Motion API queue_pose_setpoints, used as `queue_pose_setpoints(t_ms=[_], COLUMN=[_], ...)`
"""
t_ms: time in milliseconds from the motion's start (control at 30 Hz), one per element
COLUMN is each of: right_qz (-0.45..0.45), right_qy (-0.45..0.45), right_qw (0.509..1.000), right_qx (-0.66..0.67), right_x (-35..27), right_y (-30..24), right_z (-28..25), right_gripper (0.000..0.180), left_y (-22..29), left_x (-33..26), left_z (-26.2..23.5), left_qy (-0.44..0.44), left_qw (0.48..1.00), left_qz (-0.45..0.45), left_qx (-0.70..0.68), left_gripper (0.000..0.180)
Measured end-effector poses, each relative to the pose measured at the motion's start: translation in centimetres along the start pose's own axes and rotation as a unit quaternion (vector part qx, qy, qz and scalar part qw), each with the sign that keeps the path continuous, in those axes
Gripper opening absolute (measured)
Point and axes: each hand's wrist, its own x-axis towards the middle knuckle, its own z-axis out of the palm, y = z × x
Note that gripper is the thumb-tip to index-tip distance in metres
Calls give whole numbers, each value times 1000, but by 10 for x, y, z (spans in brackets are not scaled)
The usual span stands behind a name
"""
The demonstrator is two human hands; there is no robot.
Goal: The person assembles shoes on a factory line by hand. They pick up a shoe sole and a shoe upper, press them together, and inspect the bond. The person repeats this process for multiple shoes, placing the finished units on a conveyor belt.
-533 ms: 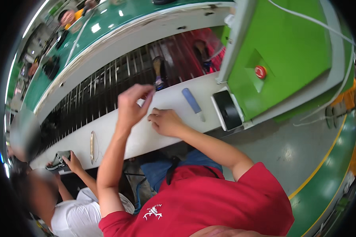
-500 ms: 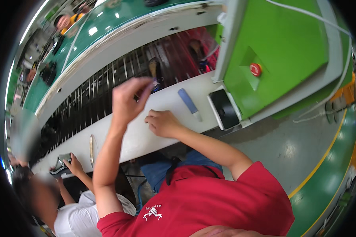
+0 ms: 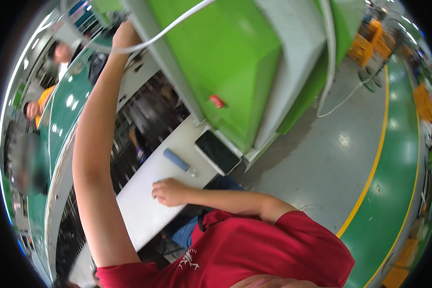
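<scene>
My left arm stretches far forward over the roller conveyor (image 3: 149,108). My left hand (image 3: 125,37) is up by the frame of the green machine (image 3: 211,43), beside the green belt (image 3: 67,108); its fingers are hidden. Close to my body, my right hand (image 3: 170,192) rests on the white ledge (image 3: 141,194) with its fingers curled in. Whatever those fingers may hold does not show. Just beyond it lies a tool with a blue handle (image 3: 176,160) and a pale tip. A dark-screened phone (image 3: 218,152) lies at the ledge's right end.
A red button (image 3: 216,101) sits on the machine's sloped green panel. A white cable (image 3: 173,29) loops across the front of my left hand. Dark items lie on the rollers. Co-workers are beyond the belt at the left. Yellow crates (image 3: 360,49) stand on the floor at right.
My left hand has gone from above the rollers to far forward by the machine frame. My right hand stays curled on the ledge. The view has swung to the right.
</scene>
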Motion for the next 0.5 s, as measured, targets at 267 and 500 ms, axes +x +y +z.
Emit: queue_pose_setpoints(t_ms=[267, 500], right_qz=[37, 31], right_qy=[28, 33], right_qw=[996, 995], right_qx=[73, 88], right_x=[1, 1], right_y=[0, 5], right_z=[-5, -4], right_gripper=[10, 11], left_y=[-7, -32], left_x=[31, 6], left_z=[31, 6], left_qy=[-42, 29], left_qw=[997, 997], left_qz=[-53, -71], left_qx=[42, -5], left_gripper=[28, 29])
